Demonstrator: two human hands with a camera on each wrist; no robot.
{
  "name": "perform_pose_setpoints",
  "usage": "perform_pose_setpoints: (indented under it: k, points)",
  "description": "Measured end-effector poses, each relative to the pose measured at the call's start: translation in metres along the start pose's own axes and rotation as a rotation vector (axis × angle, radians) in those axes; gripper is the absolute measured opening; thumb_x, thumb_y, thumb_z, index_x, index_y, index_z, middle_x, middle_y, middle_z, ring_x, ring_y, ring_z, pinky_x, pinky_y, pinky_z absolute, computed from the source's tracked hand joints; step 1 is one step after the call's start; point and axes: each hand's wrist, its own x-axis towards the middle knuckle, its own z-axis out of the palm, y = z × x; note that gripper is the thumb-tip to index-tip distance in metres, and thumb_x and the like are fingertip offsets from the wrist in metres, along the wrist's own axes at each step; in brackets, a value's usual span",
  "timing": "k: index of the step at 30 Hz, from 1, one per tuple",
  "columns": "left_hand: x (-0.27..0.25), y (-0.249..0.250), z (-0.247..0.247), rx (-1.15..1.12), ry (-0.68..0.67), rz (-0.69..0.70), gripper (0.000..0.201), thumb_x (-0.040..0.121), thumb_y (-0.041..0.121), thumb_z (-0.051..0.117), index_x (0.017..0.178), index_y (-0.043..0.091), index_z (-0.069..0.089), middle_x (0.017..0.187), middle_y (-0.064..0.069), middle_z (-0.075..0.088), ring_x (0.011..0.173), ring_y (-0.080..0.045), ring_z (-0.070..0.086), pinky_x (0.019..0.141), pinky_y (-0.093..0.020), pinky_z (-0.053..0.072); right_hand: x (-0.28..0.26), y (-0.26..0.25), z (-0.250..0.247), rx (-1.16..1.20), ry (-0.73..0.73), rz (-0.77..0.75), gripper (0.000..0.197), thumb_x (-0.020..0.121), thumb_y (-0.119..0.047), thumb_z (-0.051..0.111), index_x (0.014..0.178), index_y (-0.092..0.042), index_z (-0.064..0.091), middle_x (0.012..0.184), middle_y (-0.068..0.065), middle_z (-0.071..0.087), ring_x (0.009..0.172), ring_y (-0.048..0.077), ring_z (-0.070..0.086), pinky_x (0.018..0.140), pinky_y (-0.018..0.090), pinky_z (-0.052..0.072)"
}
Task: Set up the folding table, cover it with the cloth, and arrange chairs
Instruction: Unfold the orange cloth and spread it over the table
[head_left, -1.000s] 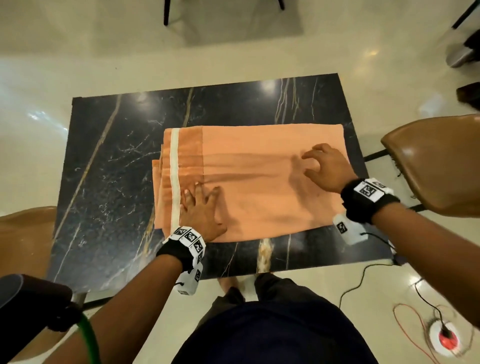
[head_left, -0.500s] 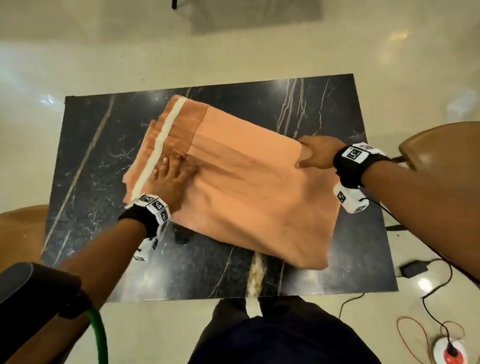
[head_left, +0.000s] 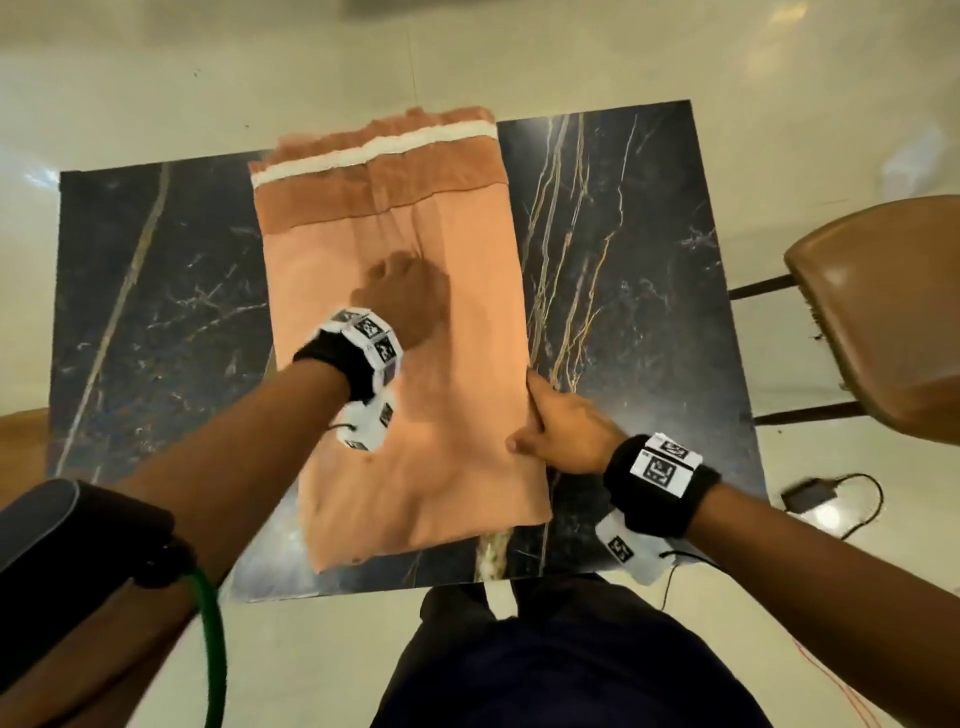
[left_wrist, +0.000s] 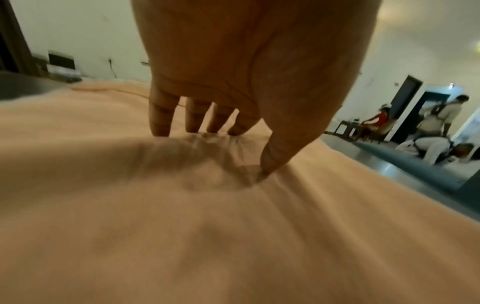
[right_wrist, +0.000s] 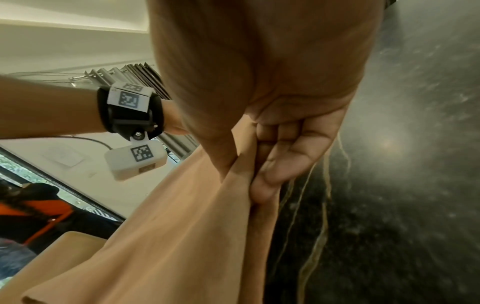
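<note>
A folded orange cloth (head_left: 467, 322) with a white stripe at its far end lies lengthwise on the black marble table (head_left: 623, 260). The striped end hangs past the far edge. My left hand (head_left: 400, 291) is over the cloth's middle. In the left wrist view that hand (left_wrist: 221, 152) presses fingertips and thumb tip down into the cloth (left_wrist: 233, 236), and the fabric wrinkles between them. My right hand (head_left: 556, 431) holds the cloth's right edge near me. The right wrist view shows this hand (right_wrist: 246, 176) pinching the cloth (right_wrist: 182, 236), thumb on top, fingers under the edge, above the table (right_wrist: 389, 185).
A brown chair (head_left: 878, 312) stands right of the table, and another brown seat (head_left: 21, 441) shows at the left edge. A charger with cable (head_left: 810, 493) lies on the floor at the right. A dark device with a green cable (head_left: 78, 535) sits at lower left. People (left_wrist: 436, 131) are far off.
The cloth has turned about a quarter turn clockwise, so its white stripe went from the left to the far end. My left hand moved to its middle; my right hand came nearer and took its right edge.
</note>
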Motion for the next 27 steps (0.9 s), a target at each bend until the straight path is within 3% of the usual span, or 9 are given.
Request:
perform_pose_setpoints:
  k: [3,5,8,12,15,18,21,23,27]
  points:
    - [-0.043,0.032,0.022,-0.141,0.018,0.011,0.062,0.089,0.05,0.042,0.141,0.017,0.038,0.142,-0.014,0.039,0.124,-0.039,0.043,0.097,-0.049,0.043,-0.004,0.0,0.011,-0.046,0.051,-0.021,0.088,0.084,-0.049,0.066,0.152,-0.031,0.014,0.124,0.004,0.065,0.105,0.027,0.065,0.089,0.039,0.052]
    - [-0.071,0.048,0.032,-0.2,0.048,-0.006,0.064,0.088,0.056,0.047,0.141,0.02,0.04,0.141,-0.01,0.042,0.124,-0.035,0.043,0.094,-0.047,0.045,-0.006,0.001,0.01,-0.07,0.093,-0.029,0.08,0.083,-0.052,0.065,0.149,-0.031,0.023,0.116,0.003,0.068,0.101,0.027,0.065,0.086,0.038,0.052]
    - [-0.089,0.06,0.049,-0.334,0.071,0.0,0.066,0.087,0.066,0.042,0.136,0.021,0.048,0.132,-0.007,0.05,0.12,-0.031,0.047,0.095,-0.044,0.045,-0.008,-0.002,0.005,0.01,0.132,-0.079,0.046,0.083,-0.046,0.07,0.12,-0.031,0.047,0.089,-0.005,0.065,0.082,0.019,0.063,0.073,0.035,0.049]
    - [-0.092,0.063,0.044,-0.699,0.059,-0.103,0.051,0.088,0.061,0.05,0.117,0.02,0.058,0.102,0.003,0.064,0.093,-0.019,0.062,0.079,-0.031,0.048,-0.006,-0.014,0.001,0.112,0.186,-0.168,0.027,0.084,-0.031,0.075,0.092,-0.029,0.049,0.074,-0.005,0.057,0.071,0.015,0.056,0.063,0.031,0.043]
    - [-0.093,0.061,0.033,-0.831,-0.036,-0.189,0.054,0.08,0.07,0.052,0.107,0.022,0.053,0.095,0.004,0.066,0.078,-0.019,0.067,0.068,-0.035,0.058,-0.004,-0.024,0.006,0.152,0.158,-0.235,0.02,0.085,-0.027,0.073,0.095,-0.026,0.056,0.081,-0.003,0.061,0.075,0.014,0.058,0.07,0.039,0.051]
    - [-0.094,0.051,0.03,-0.893,-0.084,-0.216,0.03,0.084,0.042,0.059,0.102,0.019,0.055,0.093,-0.002,0.066,0.079,-0.023,0.068,0.066,-0.041,0.061,-0.002,-0.029,0.013,0.205,0.079,-0.291,0.021,0.084,-0.022,0.075,0.093,-0.026,0.057,0.078,-0.01,0.055,0.069,0.007,0.053,0.073,0.043,0.053]
    - [-0.098,0.04,0.029,-0.841,-0.037,-0.186,0.018,0.084,0.02,0.053,0.101,0.013,0.054,0.098,-0.01,0.066,0.086,-0.031,0.066,0.077,-0.044,0.058,0.001,-0.034,0.01,0.229,-0.016,-0.343,0.031,0.083,-0.03,0.077,0.109,-0.037,0.061,0.074,-0.011,0.059,0.066,0.005,0.058,0.071,0.04,0.056]
    - [-0.106,0.036,0.028,-0.732,0.032,-0.131,0.019,0.087,0.018,0.051,0.104,0.01,0.052,0.101,-0.013,0.065,0.089,-0.034,0.062,0.078,-0.042,0.052,0.005,-0.04,0.001,0.235,0.032,-0.368,0.026,0.082,-0.045,0.074,0.106,-0.047,0.062,0.076,-0.01,0.063,0.07,0.008,0.062,0.073,0.04,0.057]
    - [-0.128,0.028,0.019,-0.781,0.139,-0.043,0.043,0.076,0.026,0.044,0.115,0.011,0.052,0.094,-0.004,0.063,0.089,-0.033,0.06,0.074,-0.035,0.047,0.025,-0.062,-0.04,0.549,0.133,-0.194,0.043,0.093,-0.043,0.065,0.133,-0.029,0.055,0.105,-0.002,0.069,0.085,0.018,0.07,0.074,0.035,0.058]
